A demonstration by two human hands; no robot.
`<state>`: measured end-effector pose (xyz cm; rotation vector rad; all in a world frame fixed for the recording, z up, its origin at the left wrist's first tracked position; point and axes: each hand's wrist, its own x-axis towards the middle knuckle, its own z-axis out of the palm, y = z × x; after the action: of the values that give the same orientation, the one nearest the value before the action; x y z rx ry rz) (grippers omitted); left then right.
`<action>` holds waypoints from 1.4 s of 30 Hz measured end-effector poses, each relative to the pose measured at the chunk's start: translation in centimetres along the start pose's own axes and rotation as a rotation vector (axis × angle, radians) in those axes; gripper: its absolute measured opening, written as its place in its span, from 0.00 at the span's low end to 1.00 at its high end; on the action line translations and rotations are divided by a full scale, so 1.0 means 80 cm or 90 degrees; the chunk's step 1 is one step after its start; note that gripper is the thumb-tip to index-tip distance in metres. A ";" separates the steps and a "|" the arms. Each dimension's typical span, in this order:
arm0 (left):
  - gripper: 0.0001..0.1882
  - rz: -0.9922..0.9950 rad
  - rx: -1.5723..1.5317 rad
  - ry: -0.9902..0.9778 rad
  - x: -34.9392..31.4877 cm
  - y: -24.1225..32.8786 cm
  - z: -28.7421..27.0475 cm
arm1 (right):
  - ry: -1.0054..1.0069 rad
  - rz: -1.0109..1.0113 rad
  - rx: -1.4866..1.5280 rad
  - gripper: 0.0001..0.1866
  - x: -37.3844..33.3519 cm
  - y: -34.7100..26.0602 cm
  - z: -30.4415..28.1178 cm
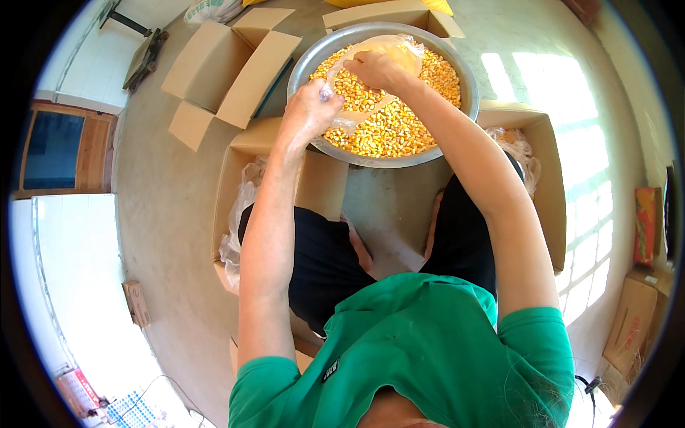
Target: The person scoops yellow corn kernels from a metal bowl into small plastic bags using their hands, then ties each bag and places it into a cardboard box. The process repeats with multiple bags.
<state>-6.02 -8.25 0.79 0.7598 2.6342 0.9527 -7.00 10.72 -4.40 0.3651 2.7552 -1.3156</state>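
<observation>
Head view: one thin, translucent plastic bag is held over loose yellow maize kernels, inside the rim of a wide, round, silver-grey metal basin. Left hand: fingers closed on the bag's left edge. Right hand: fingers bent, apparently pinched on the film; fingertips partly hidden. Flanking items: one open brown cardboard box by the left leg; one brown cardboard carton by the right, where kernels and crumpled clear plastic are seen. Risks, as judged: the film could be torn by hard pulling; kernels could be scattered over the rim by a sudden jerk.
</observation>
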 end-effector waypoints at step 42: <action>0.18 -0.006 0.002 0.025 0.017 -0.015 0.008 | -0.285 -0.429 -0.254 0.08 -0.096 0.042 0.069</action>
<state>-7.40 -7.94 -0.54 0.7363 2.6704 0.9718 1.06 7.08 -9.15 -0.8353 2.7078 -0.7320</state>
